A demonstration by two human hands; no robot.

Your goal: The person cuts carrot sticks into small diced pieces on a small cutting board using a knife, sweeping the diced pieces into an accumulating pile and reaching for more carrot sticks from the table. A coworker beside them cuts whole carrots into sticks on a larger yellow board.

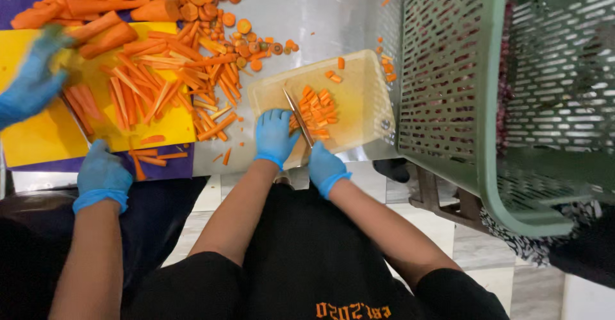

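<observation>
My left hand (275, 135), in a blue glove, presses down on carrot sticks at the near left of a pale translucent cutting board (365, 83). My right hand (325, 166), also gloved, is shut on the handle of a knife (297, 116) whose blade lies across the board just right of my left fingers. A small heap of diced carrot pieces (319, 110) sits beside the blade, and a few loose bits lie farther up the board.
A co-worker's gloved hands (101, 174) (29, 83) work at a yellow board (38, 137) covered with carrot sticks (154, 89). Whole carrots and slices (192, 0) spread over the steel table (307, 12). A green slotted basket (461, 89) stands at the right.
</observation>
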